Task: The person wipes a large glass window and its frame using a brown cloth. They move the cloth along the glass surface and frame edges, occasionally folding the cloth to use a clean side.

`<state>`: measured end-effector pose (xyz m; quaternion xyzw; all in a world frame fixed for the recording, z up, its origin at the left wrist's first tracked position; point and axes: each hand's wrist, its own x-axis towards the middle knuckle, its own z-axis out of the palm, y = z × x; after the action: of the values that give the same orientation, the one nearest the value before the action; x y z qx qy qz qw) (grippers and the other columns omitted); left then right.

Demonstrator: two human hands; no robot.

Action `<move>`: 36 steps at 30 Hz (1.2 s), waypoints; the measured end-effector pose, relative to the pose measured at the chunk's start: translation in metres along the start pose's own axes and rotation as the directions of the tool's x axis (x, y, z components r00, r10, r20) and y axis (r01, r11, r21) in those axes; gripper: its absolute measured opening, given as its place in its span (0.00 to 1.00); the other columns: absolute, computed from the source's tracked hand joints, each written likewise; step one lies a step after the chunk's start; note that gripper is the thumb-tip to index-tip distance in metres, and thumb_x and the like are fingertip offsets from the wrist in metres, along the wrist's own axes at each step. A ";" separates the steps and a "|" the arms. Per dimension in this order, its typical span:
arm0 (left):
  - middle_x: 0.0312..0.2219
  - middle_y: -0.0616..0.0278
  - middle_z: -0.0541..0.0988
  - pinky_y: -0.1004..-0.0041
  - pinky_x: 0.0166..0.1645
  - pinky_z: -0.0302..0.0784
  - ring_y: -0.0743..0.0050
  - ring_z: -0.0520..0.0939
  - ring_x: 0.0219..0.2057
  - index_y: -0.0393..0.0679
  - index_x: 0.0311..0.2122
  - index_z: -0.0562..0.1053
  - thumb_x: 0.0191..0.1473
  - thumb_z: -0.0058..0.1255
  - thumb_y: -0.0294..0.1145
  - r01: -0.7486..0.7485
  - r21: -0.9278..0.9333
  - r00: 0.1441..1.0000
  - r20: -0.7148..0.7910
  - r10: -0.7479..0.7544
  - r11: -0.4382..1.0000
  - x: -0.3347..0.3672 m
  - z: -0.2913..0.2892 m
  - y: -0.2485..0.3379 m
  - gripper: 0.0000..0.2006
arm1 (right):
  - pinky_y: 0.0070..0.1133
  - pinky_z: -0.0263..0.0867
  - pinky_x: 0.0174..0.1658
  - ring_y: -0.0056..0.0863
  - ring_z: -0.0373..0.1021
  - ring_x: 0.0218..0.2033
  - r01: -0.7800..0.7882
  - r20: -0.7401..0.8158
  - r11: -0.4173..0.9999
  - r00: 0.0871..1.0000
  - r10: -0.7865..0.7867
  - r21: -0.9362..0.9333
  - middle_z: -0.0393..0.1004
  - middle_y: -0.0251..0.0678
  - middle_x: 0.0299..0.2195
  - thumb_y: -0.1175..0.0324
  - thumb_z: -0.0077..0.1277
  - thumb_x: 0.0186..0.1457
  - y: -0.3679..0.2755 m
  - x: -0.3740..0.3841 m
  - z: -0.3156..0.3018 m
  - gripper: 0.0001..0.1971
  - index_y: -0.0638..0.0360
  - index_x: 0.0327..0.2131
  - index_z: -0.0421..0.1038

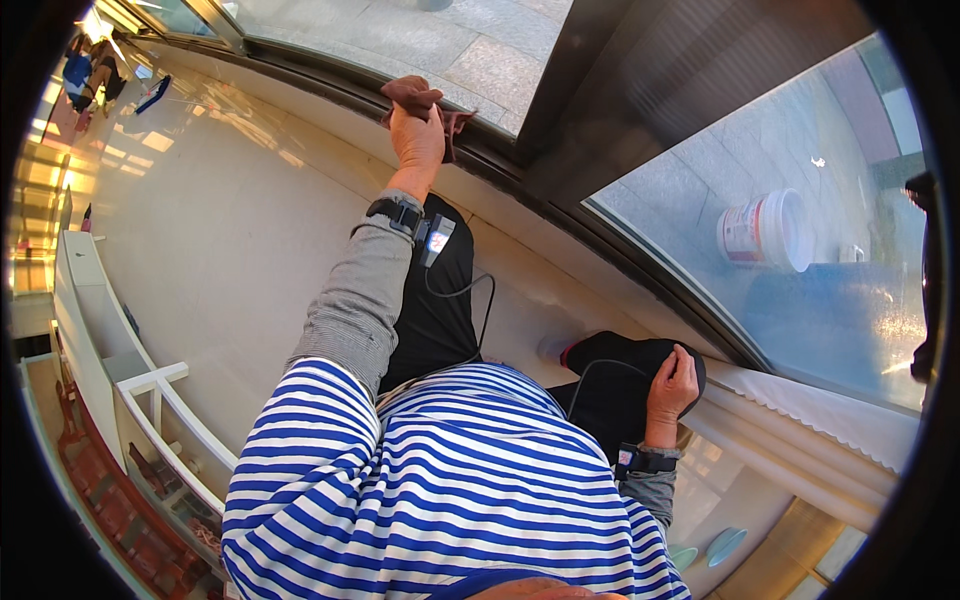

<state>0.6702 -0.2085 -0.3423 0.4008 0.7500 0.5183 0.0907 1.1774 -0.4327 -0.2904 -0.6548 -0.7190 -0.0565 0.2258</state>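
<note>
Two hands in view, one working. Left hand (417, 135) is stretched forward and closed around a crumpled reddish-brown cloth (412, 95), pressing it against the dark metal window frame (500, 150) where the glass meets the pale stone floor (220, 220). Right hand (672, 385) lies flat and relaxed on the person's black-trousered knee (620, 375), fingers loosely curled over it, gripping nothing. Both wrists carry black bands; the left one has a small grey device (437, 238) clipped on, with a thin black cable (470, 300) running back toward the body.

Step in hand, judging by posture: wiping along the bottom rail of the window, person kneeling or crouching beside it. Cloth sits at the far end of the reach, right on the sill line.

Next move likely calls for dragging the cloth along the rail while keeping pressure on it; the arm is near full extension, so going further probably means shifting the body, not just the arm.

Outside the pane: a white plastic bucket with a red label (765, 230) on grey paving. White scalloped fabric edge (800, 405) lies near the right knee. White shelving unit (130, 380) at left.
</note>
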 end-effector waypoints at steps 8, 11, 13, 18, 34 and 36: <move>0.40 0.41 0.81 0.51 0.52 0.77 0.38 0.78 0.50 0.41 0.48 0.73 0.50 0.60 0.37 -0.497 0.353 0.736 0.655 0.170 0.792 -0.051 0.046 -0.007 0.21 | 0.33 0.71 0.33 0.46 0.75 0.31 0.002 -0.085 0.999 0.996 0.001 0.037 0.77 0.44 0.30 0.80 0.53 0.58 0.008 -0.005 -0.005 0.07 0.62 0.40 0.77; 0.38 0.43 0.80 0.49 0.50 0.77 0.39 0.79 0.46 0.41 0.49 0.74 0.48 0.59 0.34 -0.625 0.122 0.580 0.733 0.355 0.771 -0.073 0.053 0.003 0.22 | 0.33 0.71 0.33 0.45 0.74 0.30 0.006 -0.090 0.999 0.996 -0.002 0.048 0.76 0.44 0.30 0.80 0.53 0.58 0.010 -0.005 -0.004 0.07 0.62 0.40 0.77; 0.38 0.48 0.81 0.53 0.47 0.78 0.44 0.80 0.46 0.43 0.53 0.73 0.48 0.57 0.35 -0.666 0.126 0.569 0.724 0.391 0.735 -0.071 0.047 0.008 0.25 | 0.33 0.71 0.32 0.45 0.74 0.29 0.022 -0.094 0.998 0.995 -0.016 0.059 0.76 0.44 0.29 0.80 0.53 0.58 0.012 -0.005 -0.003 0.07 0.63 0.40 0.77; 0.38 0.58 0.83 0.57 0.43 0.76 0.55 0.81 0.46 0.48 0.52 0.74 0.51 0.55 0.38 -0.835 0.252 0.377 0.909 0.175 0.489 -0.048 0.040 0.020 0.21 | 0.32 0.70 0.32 0.45 0.74 0.29 -0.010 -0.075 0.996 0.997 0.017 0.091 0.76 0.44 0.29 0.80 0.53 0.58 0.016 -0.008 -0.004 0.07 0.63 0.40 0.76; 0.48 0.63 0.80 0.67 0.52 0.81 0.70 0.81 0.49 0.42 0.58 0.71 0.63 0.53 0.30 0.583 -0.267 0.486 0.871 -0.067 0.767 0.025 -0.093 0.046 0.19 | 0.34 0.71 0.34 0.47 0.75 0.32 -0.007 -0.124 0.998 0.992 0.015 0.067 0.77 0.45 0.31 0.78 0.54 0.58 0.017 -0.009 -0.004 0.06 0.63 0.39 0.76; 0.50 0.62 0.79 0.65 0.55 0.79 0.67 0.81 0.51 0.44 0.59 0.70 0.65 0.51 0.29 0.692 -0.373 0.488 0.872 -0.020 0.619 -0.009 -0.104 0.065 0.18 | 0.34 0.71 0.34 0.47 0.75 0.32 0.003 -0.106 0.997 0.994 0.005 0.080 0.77 0.46 0.31 0.78 0.54 0.59 0.015 -0.006 -0.004 0.06 0.62 0.40 0.76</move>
<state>0.6516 -0.2788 -0.2434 0.3404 0.4417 0.4809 0.6766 1.1927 -0.4375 -0.2927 -0.6416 -0.7075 -0.0621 0.2897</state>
